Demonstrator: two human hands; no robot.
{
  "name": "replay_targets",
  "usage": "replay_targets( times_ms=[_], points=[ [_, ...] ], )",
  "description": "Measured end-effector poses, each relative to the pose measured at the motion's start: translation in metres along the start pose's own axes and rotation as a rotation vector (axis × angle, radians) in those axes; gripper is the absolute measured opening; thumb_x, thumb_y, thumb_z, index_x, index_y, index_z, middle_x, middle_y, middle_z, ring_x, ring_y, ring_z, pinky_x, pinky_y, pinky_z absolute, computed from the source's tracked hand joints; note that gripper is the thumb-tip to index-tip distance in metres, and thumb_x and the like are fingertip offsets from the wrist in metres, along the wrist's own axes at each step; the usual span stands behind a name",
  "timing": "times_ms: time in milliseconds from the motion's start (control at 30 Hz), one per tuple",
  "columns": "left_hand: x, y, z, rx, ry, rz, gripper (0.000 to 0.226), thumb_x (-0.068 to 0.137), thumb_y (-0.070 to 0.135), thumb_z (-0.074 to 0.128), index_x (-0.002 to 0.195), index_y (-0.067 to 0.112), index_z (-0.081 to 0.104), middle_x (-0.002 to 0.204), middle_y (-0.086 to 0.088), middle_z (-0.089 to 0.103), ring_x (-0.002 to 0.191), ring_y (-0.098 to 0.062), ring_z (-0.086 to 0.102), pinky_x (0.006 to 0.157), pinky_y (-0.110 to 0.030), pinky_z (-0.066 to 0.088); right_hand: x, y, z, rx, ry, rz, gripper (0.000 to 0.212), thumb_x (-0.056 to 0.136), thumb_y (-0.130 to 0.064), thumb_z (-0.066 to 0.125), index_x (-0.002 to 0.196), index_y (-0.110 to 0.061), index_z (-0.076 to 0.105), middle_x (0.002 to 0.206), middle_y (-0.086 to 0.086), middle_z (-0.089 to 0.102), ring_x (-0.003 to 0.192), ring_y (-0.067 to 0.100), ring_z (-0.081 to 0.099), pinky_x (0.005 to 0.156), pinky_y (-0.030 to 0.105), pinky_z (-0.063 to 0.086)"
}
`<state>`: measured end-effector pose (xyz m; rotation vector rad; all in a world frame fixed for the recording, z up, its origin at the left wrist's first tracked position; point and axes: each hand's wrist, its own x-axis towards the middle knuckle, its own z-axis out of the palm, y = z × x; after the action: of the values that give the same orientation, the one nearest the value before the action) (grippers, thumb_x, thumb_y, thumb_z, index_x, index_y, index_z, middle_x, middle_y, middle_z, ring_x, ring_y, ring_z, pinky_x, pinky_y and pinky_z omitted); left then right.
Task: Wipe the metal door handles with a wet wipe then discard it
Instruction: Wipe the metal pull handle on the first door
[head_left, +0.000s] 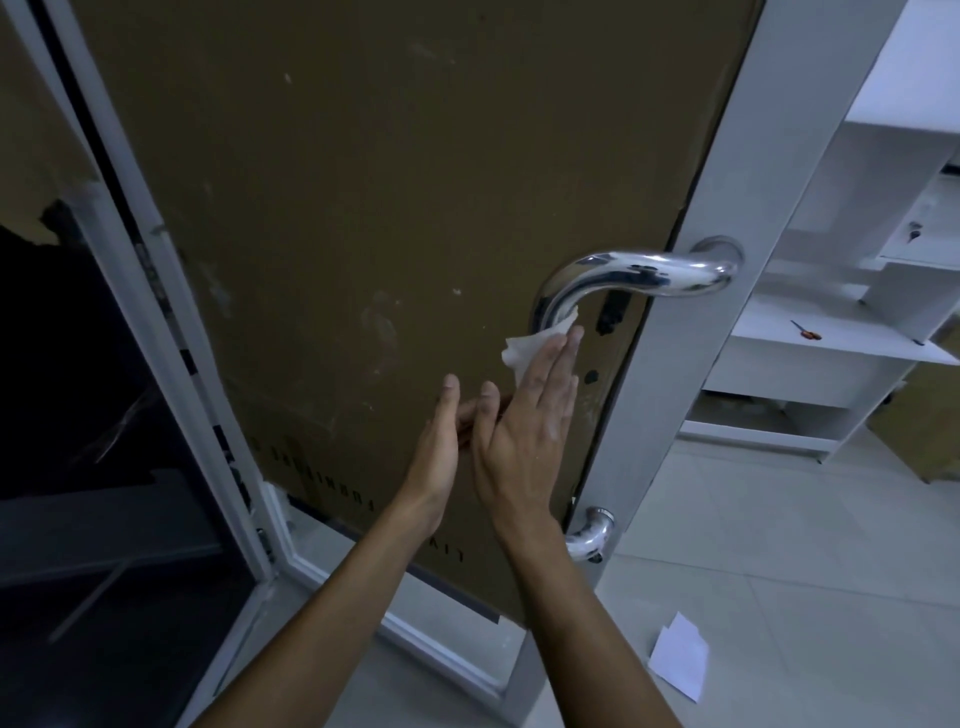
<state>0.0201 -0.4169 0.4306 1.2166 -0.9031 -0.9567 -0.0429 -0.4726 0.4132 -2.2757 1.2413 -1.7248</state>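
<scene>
A person's right hand (530, 415), fingers straight, presses a crumpled white wet wipe (535, 345) against the curved, polished chrome door handle (623, 280) just above its fingertips; the left hand (439, 452) is flat on the brown door panel (363, 208) beside it. Wiping appears under way; discarding remains. In view: one wipe, one long handle, its lower mount (589, 535) below the wrist.

two bare forearms, no sleeves in view (wrists bare too), left hand (441, 457), right hand (524, 441)
</scene>
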Motion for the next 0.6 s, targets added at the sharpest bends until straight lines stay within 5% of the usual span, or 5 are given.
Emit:
replay_targets(
  times_ms=[333, 600],
  points=[
    [0.005, -0.001, -0.003, -0.059, -0.035, -0.022, 0.071, 0.096, 0.061, 0.012, 0.11, 0.025, 0.072, 0.113, 0.004, 0.072, 0.113, -0.006, 0.062, 0.107, -0.036, 0.041, 0.007, 0.022, -0.003, -0.251, 0.005, -0.246, 0.074, 0.1, -0.043, 0.032, 0.153, -0.013, -0.01, 0.161, 0.003, -0.019, 0.15, 0.02, -0.005, 0.121, 0.047, 0.012],
    [0.007, 0.0, -0.006, -0.071, -0.075, -0.015, 0.072, 0.09, 0.066, 0.013, 0.111, 0.026, 0.071, 0.113, 0.005, 0.072, 0.111, -0.005, 0.063, 0.096, -0.027, 0.044, 0.017, 0.035, -0.01, -0.374, 0.028, -0.376, 0.077, 0.098, -0.04, 0.041, 0.154, -0.012, -0.003, 0.162, 0.004, -0.015, 0.15, 0.019, -0.005, 0.121, 0.046, 0.006]
  ],
)
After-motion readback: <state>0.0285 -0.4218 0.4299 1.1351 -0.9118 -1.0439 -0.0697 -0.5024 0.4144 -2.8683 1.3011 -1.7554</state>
